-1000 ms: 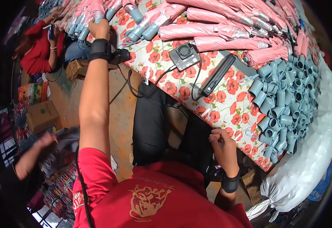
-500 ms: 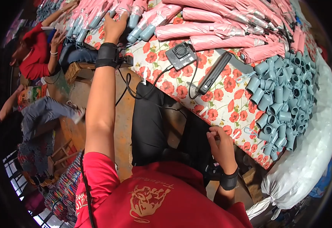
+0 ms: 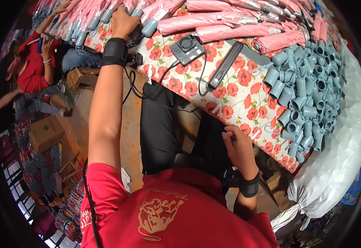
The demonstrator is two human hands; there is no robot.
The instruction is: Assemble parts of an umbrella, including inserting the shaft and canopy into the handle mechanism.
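Head view, and the only one: my left hand (image 3: 122, 20) is stretched out to about eleven o'clock, its grip curled down over the grey-blue handle end of a folded pink umbrella (image 3: 153, 18) in the row along the far side of the bench (image 3: 230, 97); whether the fingers have closed fully round it I cannot tell. My right hand (image 3: 239, 146) sits near five o'clock at the bench's near edge, thumb and fingers pressed together, though what they pinch, if anything, is hidden. A small black fan box (image 3: 187, 48) and a long black bar tool (image 3: 226, 65) lie between the two, with the heap of grey-blue caps (image 3: 308, 89) at three o'clock. The umbrellas lie packed touching, so I judge that dragging one by its handle could pull neighbours askew, and the black cable (image 3: 155, 84) trailing off the edge by my left forearm could snag.
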